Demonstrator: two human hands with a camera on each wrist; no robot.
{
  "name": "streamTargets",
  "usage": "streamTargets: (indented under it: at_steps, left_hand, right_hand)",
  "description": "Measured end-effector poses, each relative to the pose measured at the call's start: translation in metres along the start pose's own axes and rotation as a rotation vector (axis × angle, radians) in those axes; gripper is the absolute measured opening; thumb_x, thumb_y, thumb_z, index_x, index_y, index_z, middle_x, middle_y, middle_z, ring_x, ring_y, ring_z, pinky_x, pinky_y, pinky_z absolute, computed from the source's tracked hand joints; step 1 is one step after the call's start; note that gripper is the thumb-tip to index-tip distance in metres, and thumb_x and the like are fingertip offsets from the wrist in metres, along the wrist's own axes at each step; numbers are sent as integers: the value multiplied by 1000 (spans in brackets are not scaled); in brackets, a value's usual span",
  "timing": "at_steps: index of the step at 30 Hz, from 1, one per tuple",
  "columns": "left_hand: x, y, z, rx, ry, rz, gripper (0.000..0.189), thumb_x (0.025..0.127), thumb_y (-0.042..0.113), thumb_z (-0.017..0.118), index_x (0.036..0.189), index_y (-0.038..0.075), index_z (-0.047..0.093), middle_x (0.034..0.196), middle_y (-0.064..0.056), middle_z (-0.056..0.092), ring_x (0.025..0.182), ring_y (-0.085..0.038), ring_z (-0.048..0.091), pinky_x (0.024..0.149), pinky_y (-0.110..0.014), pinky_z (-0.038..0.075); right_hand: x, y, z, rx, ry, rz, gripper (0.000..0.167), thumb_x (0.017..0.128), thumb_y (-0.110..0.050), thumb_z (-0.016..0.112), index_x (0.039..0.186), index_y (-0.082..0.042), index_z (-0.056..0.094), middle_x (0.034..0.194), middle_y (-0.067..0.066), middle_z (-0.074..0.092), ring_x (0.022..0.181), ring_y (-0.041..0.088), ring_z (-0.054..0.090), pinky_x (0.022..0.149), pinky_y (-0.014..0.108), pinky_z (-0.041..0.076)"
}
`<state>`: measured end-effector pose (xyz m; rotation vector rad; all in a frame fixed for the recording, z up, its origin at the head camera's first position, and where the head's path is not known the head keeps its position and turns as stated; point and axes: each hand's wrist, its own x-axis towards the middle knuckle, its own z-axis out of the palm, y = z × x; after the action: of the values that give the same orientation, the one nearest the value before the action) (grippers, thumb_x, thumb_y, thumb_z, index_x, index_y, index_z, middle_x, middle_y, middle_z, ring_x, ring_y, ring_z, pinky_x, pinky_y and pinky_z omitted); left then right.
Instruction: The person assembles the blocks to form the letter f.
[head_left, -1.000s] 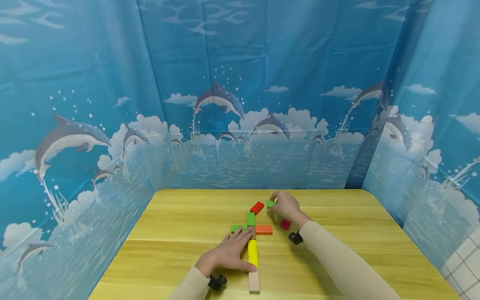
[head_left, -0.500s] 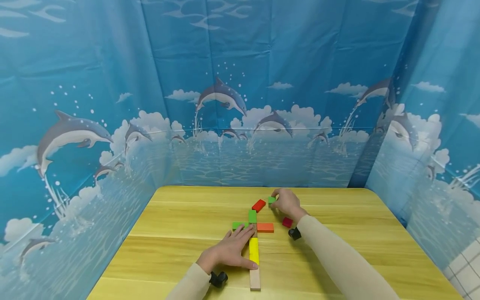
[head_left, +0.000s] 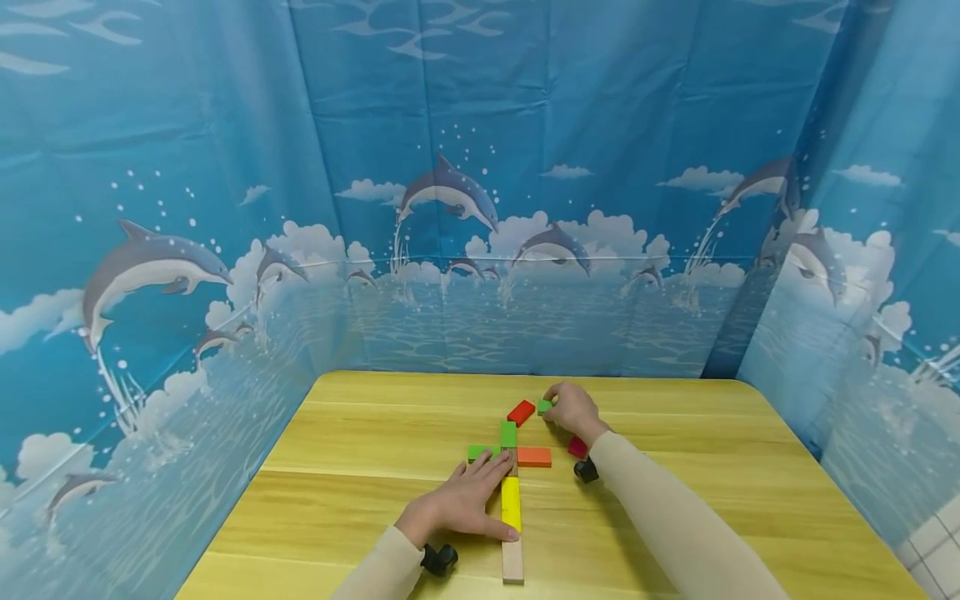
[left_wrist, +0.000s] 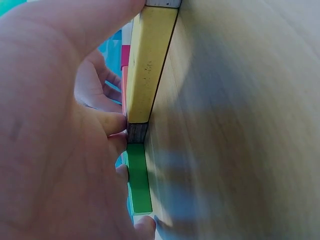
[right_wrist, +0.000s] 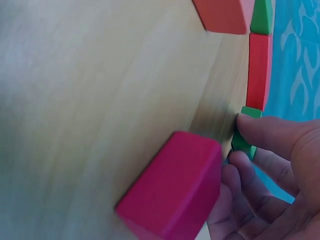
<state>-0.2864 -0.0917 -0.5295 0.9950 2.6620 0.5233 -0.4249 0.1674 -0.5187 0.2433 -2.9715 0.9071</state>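
Note:
My right hand (head_left: 573, 410) pinches a small green block (right_wrist: 243, 135) between thumb and fingers at the far side of the table. One end of it lies against or very near a slanted red block (head_left: 521, 412). My left hand (head_left: 461, 504) rests with fingers spread on a row of blocks lying flat. Its fingertips touch a dark brown block (head_left: 513, 471) and a green block (head_left: 480, 452) to the left. The thumb lies where a yellow block (head_left: 511, 498) meets a pale wooden block (head_left: 512, 563). Another green block (head_left: 508, 434) tops the row.
An orange block (head_left: 535, 457) extends right from the row. A loose crimson block (right_wrist: 175, 185) lies on the table near my right wrist. The yellow wood-grain table (head_left: 337, 500) is bordered by a blue dolphin curtain (head_left: 480, 317).
The head view has shifted slightly. My right hand has moved the green block a little closer to the slanted red block. My left hand has stayed on the row.

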Motion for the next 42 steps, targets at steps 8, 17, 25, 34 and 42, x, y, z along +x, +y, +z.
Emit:
streamTargets:
  at_steps: [8,17,25,34,42]
  left_hand:
    - [1,0,-1,9,6,-6,106,85,73,62,164,21,14,169,5,6,154,-27,5,116,-65,14]
    - [1,-1,1,-4,1,-7,107,85,74,61,164,22,13,169,6,5,154,-27,4,116,-65,13]
    - [0,1,1,1,3,-4,106,85,73,62,164,21,14,169,5,6,154,-28,5,116,-65,13]
    - [0,3,-2,17,13,3,108,84,74,62,164,20,14,169,3,7,154,-29,6,116,-65,13]
    - [-1,2,-1,25,15,-3,108,84,73,63,164,19,15,169,1,8,154,-29,6,116,-65,14]
  right_hand:
    - [6,-2,4,-10,19,8,37,86,-14,81,121,-6,72,112,12,69,92,26,65,74,42,55]
    - [2,-2,8,13,32,18,38,86,-12,81,123,-6,71,112,11,70,94,27,65,76,44,55]
    - [4,3,10,2,28,18,40,86,-12,80,125,-6,70,108,11,70,92,26,66,71,41,55]
    - [7,4,6,26,22,5,39,87,-11,79,124,-2,69,109,12,70,92,27,66,76,43,56]
    - [8,3,7,41,20,18,40,87,-11,79,126,-4,69,109,12,70,91,26,66,75,42,55]
